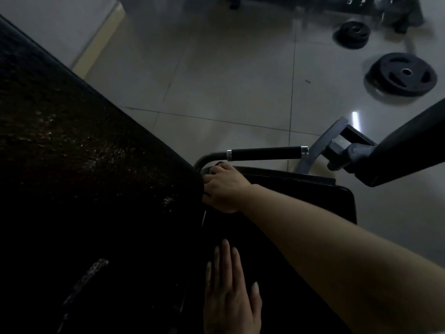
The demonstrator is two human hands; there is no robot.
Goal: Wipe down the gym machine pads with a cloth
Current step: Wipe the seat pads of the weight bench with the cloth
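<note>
Right hand reaching to lower corner of back pad, fingers curled there, maybe on a dark cloth; too dim to tell. Left hand flat, fingers straight, on seat pad. Handle just beyond.

- I am looking into a gym, dimly lit.
- A black padded machine seat sits in front of me, with a foam-grip handle just beyond it.
- Well beyond the seat, two weight plates lie on the glossy tiled floor.
</note>
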